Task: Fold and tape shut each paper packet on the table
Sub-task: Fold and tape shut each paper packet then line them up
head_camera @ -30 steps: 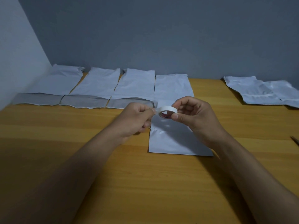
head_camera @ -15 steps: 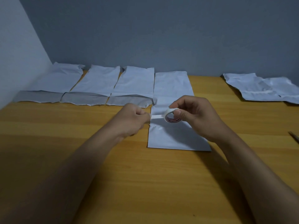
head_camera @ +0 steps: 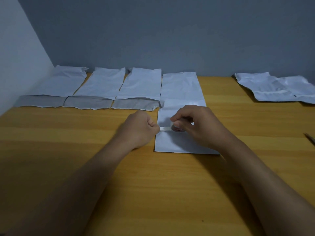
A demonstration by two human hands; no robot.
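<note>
Head view: left hand (head_camera: 139, 128) pinches the tape end (head_camera: 164, 128), right hand (head_camera: 196, 126) grips the roll (head_camera: 177, 128) above a packet (head_camera: 180, 116); the slack strip could twist and stick to itself.

- A wooden table (head_camera: 51, 150) with yellowish grain fills the lower view.
- A grey wall (head_camera: 170, 31) stands behind it.
- A paler wall (head_camera: 15, 57) meets it at left.
- A slim pointed object (head_camera: 310, 138), unclear, lies at the table's right edge.

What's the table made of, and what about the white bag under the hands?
The table looks like wood or a wood-look laminate: yellow-brown with long grain streaks, smooth finish. The bag looks like thin white paper, matte and creased, though a faint sheen leaves a coating possible.
</note>
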